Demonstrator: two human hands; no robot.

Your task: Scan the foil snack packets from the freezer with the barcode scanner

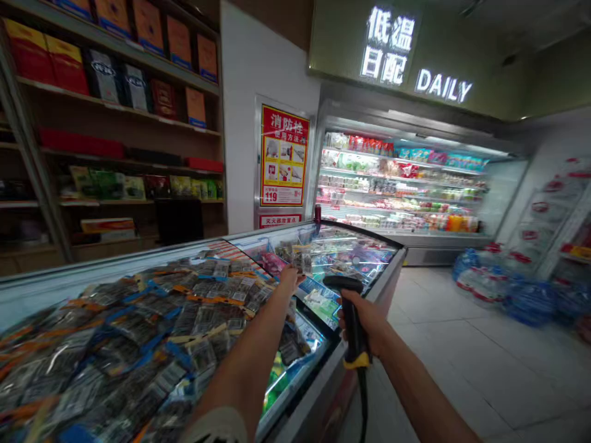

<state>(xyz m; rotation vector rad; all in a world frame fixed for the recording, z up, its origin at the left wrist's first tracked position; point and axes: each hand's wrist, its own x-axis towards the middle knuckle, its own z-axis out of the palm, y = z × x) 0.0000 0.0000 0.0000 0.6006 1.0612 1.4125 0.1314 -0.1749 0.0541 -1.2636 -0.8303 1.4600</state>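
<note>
In the head view my left hand is stretched out over the far end of a heap of packets. Its fingers are closed at the lower edge of a dark see-through packet with a pale label; the grip itself is small and blurred. My right hand is wrapped round the handle of a black and yellow barcode scanner. The scanner's head points forward, and its cable hangs down. Many similar packets with orange and blue edges lie piled on the freezer's top, left of my left arm.
The chest freezer has glass lids with colourful packs below. A red can stands at its far edge. Stocked shelves rise at left, a lit fridge behind. Water bottles stand on the tiled floor at right.
</note>
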